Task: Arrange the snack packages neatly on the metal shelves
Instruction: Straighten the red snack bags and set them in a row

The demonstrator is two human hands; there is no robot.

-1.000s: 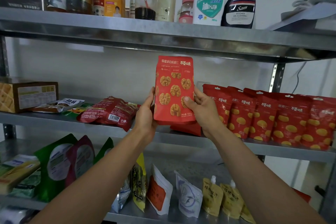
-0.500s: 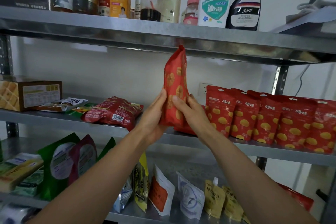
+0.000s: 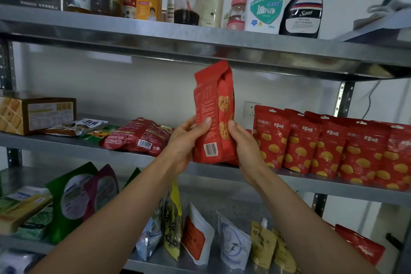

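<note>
Task partly done: red chestnut pouches (image 3: 329, 144) stand in a row on the middle shelf (image 3: 55, 144). Left hand (image 3: 184, 140) and right hand (image 3: 242, 147) both grip the red walnut pouch (image 3: 213, 113) (turned edge-on) just left of that row, not yet released. Flat packets (image 3: 138, 138) further left await arranging.

Hidden, cropped and unreadable parts at the shelves

The red pouch (image 3: 213, 113) stood nearly edge-on, most of its front face out of sight; the left hand (image 3: 184, 147) and right hand (image 3: 242, 147) covered its lower sides, most of their fingers behind it; its back print was too small to read; the row of red packs (image 3: 329, 147) ran off the right edge; the white spray bottle (image 3: 264, 4) and black bottle (image 3: 304, 6) were cut off at the top; the left forearm hid part of a yellow pack (image 3: 174, 218); a pale thing (image 3: 13, 260) at bottom left was too blurred to tell.
</note>
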